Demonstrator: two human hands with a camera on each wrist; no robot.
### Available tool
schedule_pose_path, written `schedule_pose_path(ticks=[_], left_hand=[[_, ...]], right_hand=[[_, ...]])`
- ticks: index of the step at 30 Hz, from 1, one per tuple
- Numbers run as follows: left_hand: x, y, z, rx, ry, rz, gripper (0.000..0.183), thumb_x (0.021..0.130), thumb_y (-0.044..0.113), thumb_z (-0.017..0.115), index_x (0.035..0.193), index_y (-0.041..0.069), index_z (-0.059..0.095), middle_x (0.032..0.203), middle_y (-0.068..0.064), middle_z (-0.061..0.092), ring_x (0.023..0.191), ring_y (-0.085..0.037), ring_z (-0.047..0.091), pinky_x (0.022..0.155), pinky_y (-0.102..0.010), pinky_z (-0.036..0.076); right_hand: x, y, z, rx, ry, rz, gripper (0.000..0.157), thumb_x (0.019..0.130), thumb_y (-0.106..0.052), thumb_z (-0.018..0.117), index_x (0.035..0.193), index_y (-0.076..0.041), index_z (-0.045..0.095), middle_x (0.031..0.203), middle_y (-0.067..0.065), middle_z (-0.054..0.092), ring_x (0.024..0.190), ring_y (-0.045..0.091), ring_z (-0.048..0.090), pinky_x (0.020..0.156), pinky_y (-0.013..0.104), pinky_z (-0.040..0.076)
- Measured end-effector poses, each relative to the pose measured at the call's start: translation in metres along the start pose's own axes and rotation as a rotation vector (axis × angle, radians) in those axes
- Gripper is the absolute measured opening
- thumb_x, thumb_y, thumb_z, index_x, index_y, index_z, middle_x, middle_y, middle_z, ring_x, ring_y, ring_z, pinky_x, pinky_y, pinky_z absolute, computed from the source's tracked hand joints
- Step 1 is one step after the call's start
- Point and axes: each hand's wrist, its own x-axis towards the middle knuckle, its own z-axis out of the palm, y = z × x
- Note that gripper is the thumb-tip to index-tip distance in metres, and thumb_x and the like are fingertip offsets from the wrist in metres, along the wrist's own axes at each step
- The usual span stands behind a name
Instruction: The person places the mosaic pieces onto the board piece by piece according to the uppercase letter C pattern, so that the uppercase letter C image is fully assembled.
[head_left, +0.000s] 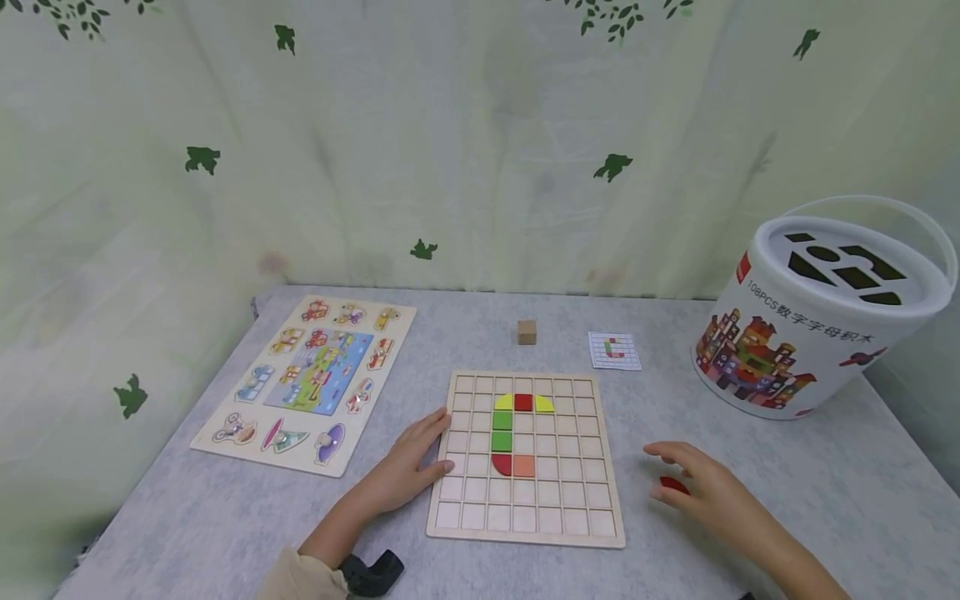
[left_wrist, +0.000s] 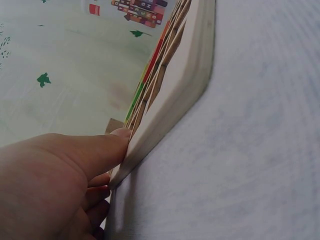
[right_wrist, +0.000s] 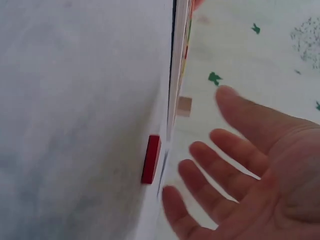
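Note:
A wooden grid board point(head_left: 558, 518) lies flat on the table. Set in its cells are yellow rounded pieces point(head_left: 543, 404) either side of a red square point(head_left: 523, 402), two green squares point(head_left: 502, 420) below, then a red rounded piece point(head_left: 502, 464) and an orange square point(head_left: 524, 466). My left hand point(head_left: 408, 462) rests at the board's left edge, thumb and fingertips touching its rim point(left_wrist: 165, 107). To the right of the board, my right hand point(head_left: 705, 492) hovers with fingers spread and nothing held. A loose red piece point(right_wrist: 151, 159) lies on the table close to those fingers, partly hidden in the head view.
Behind the board sit a small wooden cube point(head_left: 527, 332) and a pattern card point(head_left: 614, 351) with a coloured figure on a grid. A knobbed picture puzzle point(head_left: 341, 458) lies at left. The large white bucket point(head_left: 795, 333) with a slotted lid stands at back right.

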Motion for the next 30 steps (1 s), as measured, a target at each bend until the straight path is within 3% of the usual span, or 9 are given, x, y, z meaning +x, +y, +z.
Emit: schedule_pose_path(ticks=[6,10,14,21,30], left_hand=[[0.001,0.001,0.000,0.000,0.003,-0.003,0.065,0.087,0.017,0.061,0.140,0.002,0.028,0.147,-0.011,0.020,0.133,-0.029,0.015,0.102,-0.049,0.019],[0.001,0.000,0.000,-0.003,0.001,-0.007,0.065,0.087,0.017,0.060,0.140,0.002,0.028,0.147,-0.011,0.020,0.133,-0.029,0.015,0.102,-0.049,0.019],[0.001,0.000,0.001,-0.006,0.001,-0.012,0.064,0.087,0.017,0.060,0.140,0.002,0.028,0.146,-0.011,0.020,0.132,-0.030,0.015,0.101,-0.050,0.018],[0.000,0.001,0.000,-0.004,-0.001,-0.016,0.064,0.087,0.016,0.060,0.140,0.001,0.028,0.146,-0.011,0.020,0.132,-0.029,0.016,0.102,-0.049,0.019],[0.001,0.001,0.000,0.000,0.000,-0.002,0.064,0.087,0.016,0.060,0.140,0.001,0.027,0.147,-0.011,0.020,0.132,-0.029,0.016,0.102,-0.049,0.019]], right_hand=[[-0.004,0.015,-0.003,-0.009,-0.064,0.092,0.044,0.075,-0.017,0.073,0.114,-0.006,0.058,0.114,0.009,0.056,0.102,0.026,0.054,0.079,0.041,0.046],[-0.006,0.019,-0.003,0.004,-0.087,0.095,0.043,0.073,-0.017,0.074,0.112,-0.006,0.059,0.109,0.007,0.057,0.090,0.019,0.054,0.072,0.033,0.048],[-0.007,0.021,-0.004,0.033,-0.124,0.038,0.044,0.073,-0.017,0.074,0.113,-0.007,0.058,0.107,0.004,0.055,0.079,0.011,0.048,0.065,0.025,0.046],[-0.008,0.023,-0.007,0.114,-0.227,-0.064,0.038,0.078,-0.010,0.069,0.114,-0.007,0.058,0.115,0.011,0.048,0.081,0.008,0.048,0.064,0.023,0.047],[-0.002,0.021,-0.002,0.037,-0.247,-0.124,0.024,0.081,-0.019,0.066,0.104,-0.013,0.064,0.093,-0.005,0.051,0.073,0.005,0.044,0.059,0.021,0.042]])
